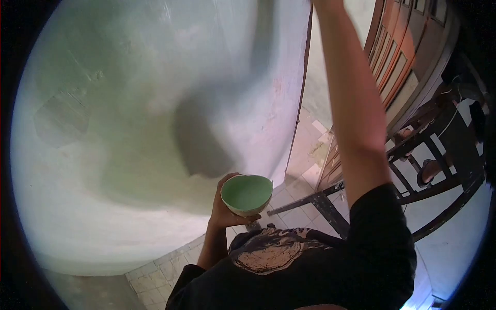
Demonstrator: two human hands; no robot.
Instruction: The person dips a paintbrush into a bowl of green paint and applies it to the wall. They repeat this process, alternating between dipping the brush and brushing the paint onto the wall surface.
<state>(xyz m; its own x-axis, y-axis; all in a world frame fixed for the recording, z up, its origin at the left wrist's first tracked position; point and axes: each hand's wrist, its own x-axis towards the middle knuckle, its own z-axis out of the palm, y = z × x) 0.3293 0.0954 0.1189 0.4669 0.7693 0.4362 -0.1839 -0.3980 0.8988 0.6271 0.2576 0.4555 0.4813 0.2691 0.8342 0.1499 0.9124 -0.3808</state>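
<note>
My left hand (pixel 223 213) is wrapped around the side and underside of a round bowl (pixel 247 195), held in front of my chest beside the wall. A smooth pale green surface, which looks like paint, fills the inside of the bowl; its outside is light and smeared. My right arm stretches up past the wall's edge, and the hand at its end lies beyond the top of the view. What that hand holds, if anything, cannot be seen. The wall (pixel 139 170) carries uneven patches of green and white, with a dark shadow across it.
To the right stands a dark wooden chair or bench (pixel 429 191) with slatted parts. Behind it shows another person's sandaled foot (pixel 428 173). A brown slatted wooden door or shutter (pixel 395 57) is at upper right. Light floor tiles (pixel 160 279) run along the wall's base.
</note>
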